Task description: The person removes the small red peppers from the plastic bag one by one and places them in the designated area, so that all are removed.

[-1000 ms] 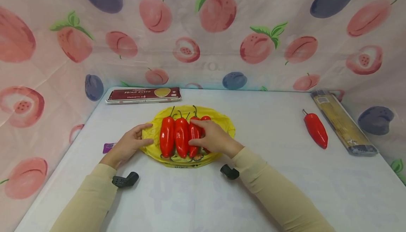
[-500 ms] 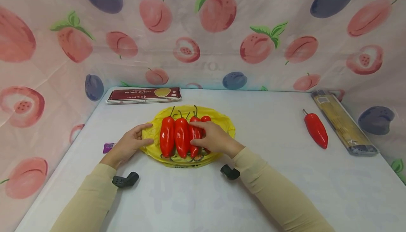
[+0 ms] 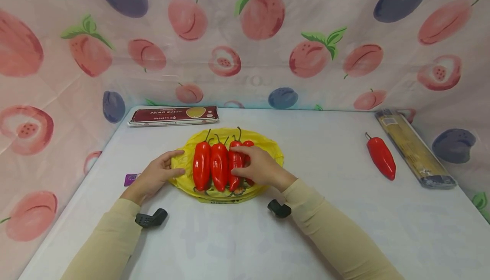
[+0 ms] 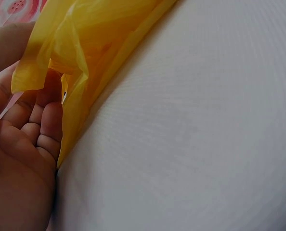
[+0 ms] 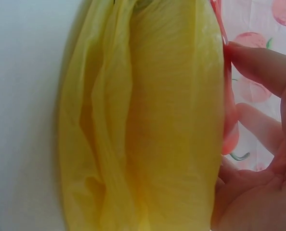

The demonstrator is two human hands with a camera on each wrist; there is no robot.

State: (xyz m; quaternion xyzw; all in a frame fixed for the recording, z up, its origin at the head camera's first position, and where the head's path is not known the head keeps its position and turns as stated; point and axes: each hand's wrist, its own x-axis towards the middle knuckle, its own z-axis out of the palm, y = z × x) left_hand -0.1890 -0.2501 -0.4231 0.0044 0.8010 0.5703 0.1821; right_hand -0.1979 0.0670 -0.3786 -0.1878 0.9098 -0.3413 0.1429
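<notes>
Several glossy red chili peppers (image 3: 201,165) with dark stems lie side by side on a yellow plastic bag (image 3: 269,148) in the head view. My left hand (image 3: 153,175) holds the bag's left edge; the left wrist view shows the yellow film (image 4: 75,72) between thumb and curled fingers. With thumb and fingers my right hand (image 3: 264,167) grips the third pepper (image 3: 235,161) from the left. This hand partly covers a further red pepper (image 3: 249,143) at the right end of the row. In the right wrist view, bag folds hide most of the gripped pepper (image 5: 229,132).
A dark red spaghetti pack (image 3: 174,115) lies at the back left. Far right are a lone red pepper (image 3: 381,157) and a clear pack of pasta (image 3: 415,148). A small purple packet (image 3: 131,179) lies beside the left hand. Fruit-patterned cloth (image 3: 264,58) walls the white table.
The right hand has shifted very slightly to the right, and the third pepper has turned a little, its stem tilting rightward. My left hand stays where it was.
</notes>
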